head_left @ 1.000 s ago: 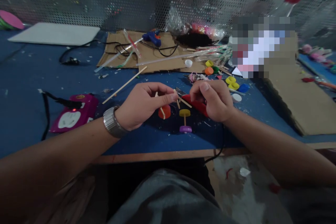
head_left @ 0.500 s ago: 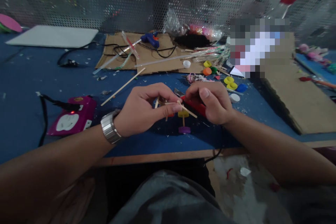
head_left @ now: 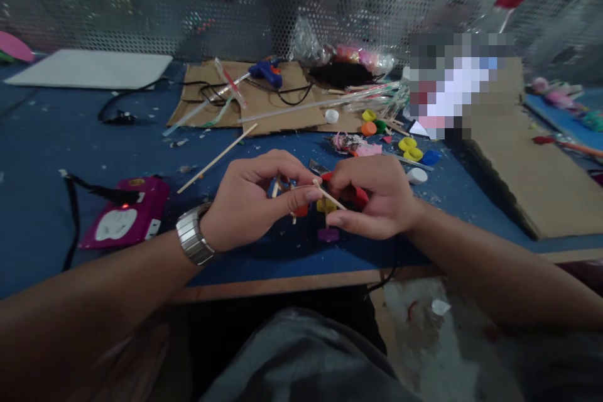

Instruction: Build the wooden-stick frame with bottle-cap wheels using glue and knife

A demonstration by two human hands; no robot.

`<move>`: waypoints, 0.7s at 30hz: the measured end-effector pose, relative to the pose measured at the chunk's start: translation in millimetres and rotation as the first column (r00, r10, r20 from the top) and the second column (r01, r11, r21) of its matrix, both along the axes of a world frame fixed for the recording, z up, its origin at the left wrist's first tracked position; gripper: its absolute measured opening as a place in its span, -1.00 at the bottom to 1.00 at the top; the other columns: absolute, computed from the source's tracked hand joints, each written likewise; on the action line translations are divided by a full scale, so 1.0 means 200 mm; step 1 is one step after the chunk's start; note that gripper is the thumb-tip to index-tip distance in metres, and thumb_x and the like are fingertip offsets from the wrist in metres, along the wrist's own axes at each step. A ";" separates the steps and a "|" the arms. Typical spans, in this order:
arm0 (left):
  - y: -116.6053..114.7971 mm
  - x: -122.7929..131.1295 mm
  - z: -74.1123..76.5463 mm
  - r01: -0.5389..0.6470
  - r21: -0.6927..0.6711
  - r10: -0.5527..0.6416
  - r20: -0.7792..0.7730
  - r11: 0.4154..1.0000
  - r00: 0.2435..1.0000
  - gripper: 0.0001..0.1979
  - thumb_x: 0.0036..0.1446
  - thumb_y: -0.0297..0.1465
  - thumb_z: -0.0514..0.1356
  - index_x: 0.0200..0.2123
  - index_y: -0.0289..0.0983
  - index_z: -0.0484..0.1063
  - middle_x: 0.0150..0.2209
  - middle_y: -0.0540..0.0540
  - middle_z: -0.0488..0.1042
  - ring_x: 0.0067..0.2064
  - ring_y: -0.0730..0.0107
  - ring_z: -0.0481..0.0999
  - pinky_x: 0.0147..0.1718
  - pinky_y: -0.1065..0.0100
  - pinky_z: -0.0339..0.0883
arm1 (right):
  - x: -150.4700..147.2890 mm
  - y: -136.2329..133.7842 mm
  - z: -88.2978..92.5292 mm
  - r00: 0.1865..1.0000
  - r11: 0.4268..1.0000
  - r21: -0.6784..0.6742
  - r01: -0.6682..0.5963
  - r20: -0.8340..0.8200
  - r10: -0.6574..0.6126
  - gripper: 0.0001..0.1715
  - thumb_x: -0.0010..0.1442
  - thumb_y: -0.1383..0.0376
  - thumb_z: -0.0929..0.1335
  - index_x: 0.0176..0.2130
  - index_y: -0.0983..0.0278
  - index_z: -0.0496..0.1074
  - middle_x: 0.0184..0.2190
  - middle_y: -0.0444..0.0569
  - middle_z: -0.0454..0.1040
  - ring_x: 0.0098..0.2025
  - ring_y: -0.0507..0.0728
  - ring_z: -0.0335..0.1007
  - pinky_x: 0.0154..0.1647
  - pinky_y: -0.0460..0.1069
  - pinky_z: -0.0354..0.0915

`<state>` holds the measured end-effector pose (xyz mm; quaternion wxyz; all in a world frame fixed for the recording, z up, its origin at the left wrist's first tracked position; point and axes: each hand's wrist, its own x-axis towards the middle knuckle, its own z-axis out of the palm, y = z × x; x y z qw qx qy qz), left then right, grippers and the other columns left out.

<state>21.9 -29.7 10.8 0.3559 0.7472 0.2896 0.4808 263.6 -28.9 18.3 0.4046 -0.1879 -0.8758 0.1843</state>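
Observation:
My left hand (head_left: 254,201), with a metal watch on its wrist, pinches short wooden sticks (head_left: 325,195) just above the blue table (head_left: 56,157). An orange bottle cap (head_left: 300,210) shows under its fingers. My right hand (head_left: 372,198) meets it fingertip to fingertip, its fingers curled round the same sticks and over a red-handled tool (head_left: 360,195). Below the two hands stands a stick axle with a yellow cap (head_left: 325,205) on top and a purple cap (head_left: 328,235) at the bottom.
A pink power strip (head_left: 122,220) with a black cable lies left. A long wooden stick (head_left: 217,158), cardboard (head_left: 282,100) with a blue glue gun (head_left: 266,69), straws and loose coloured caps (head_left: 412,152) lie behind. A large cardboard sheet (head_left: 518,163) fills the right side.
My hands have closed together over the sticks. The right hand's fingers now stretch under the left fingertips, and the orange cap is mostly hidden. The view shifted slightly.

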 end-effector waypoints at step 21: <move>-0.02 0.00 0.03 0.030 0.011 -0.029 -0.021 1.000 0.999 -0.89 0.17 -0.34 0.57 -0.21 -0.07 0.80 -0.24 -0.07 0.74 -0.20 0.28 0.65 -0.17 0.27 0.55 | -0.01 0.00 -0.02 1.000 0.996 0.091 -0.012 -0.011 0.013 -0.71 0.39 0.32 0.45 -0.39 0.19 0.39 -0.54 -0.19 0.45 -0.49 -0.01 0.33 -0.40 -0.05 0.25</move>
